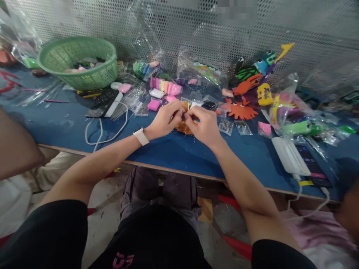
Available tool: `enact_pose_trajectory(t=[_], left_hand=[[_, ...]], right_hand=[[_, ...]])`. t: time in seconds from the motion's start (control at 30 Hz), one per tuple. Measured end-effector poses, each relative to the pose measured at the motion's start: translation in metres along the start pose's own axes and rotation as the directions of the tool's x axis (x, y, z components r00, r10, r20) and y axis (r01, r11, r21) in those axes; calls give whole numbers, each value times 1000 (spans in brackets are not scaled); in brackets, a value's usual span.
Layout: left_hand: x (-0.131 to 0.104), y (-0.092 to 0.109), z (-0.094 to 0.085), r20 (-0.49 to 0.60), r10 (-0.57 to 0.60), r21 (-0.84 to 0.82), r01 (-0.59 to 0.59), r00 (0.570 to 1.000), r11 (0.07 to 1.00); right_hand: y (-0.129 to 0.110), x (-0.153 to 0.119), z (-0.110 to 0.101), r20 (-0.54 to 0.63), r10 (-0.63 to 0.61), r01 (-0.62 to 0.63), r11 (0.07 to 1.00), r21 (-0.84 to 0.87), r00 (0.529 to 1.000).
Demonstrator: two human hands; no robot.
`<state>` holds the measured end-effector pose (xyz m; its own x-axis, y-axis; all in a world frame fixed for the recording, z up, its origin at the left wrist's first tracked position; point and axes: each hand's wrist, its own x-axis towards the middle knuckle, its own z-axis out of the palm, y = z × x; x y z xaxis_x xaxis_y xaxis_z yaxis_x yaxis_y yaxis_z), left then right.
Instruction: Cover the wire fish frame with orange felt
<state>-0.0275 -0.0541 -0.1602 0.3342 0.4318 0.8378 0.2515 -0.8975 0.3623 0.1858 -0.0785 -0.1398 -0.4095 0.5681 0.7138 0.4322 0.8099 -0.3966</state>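
The shirt (157,231) is black, with short, wide sleeves (61,224); a pink mark (123,260) sits on its front, a bit to the left; a flat white band (141,136) goes around the left wrist; the pants (143,186) are dark, purplish gray and wrinkly.

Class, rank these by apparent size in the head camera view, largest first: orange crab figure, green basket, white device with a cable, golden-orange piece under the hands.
1. Green basket
2. White device
3. Orange crab figure
Unranked: golden-orange piece, because it is partly covered.
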Motion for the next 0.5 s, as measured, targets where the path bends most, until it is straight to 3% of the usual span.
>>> enact_pose_trajectory(t=[0.23, 0.5], left_hand=[[2, -2, -2, 4, -3, -92, 4, 1000, 996], [-5, -6, -9, 86, -128, -74, 134, 988, 988]], right_hand=[[-3, 3, -7, 8, 6, -7, 1000, 21, 1000], [1, -7, -1, 133, -3, 12, 998, -69, 991]])
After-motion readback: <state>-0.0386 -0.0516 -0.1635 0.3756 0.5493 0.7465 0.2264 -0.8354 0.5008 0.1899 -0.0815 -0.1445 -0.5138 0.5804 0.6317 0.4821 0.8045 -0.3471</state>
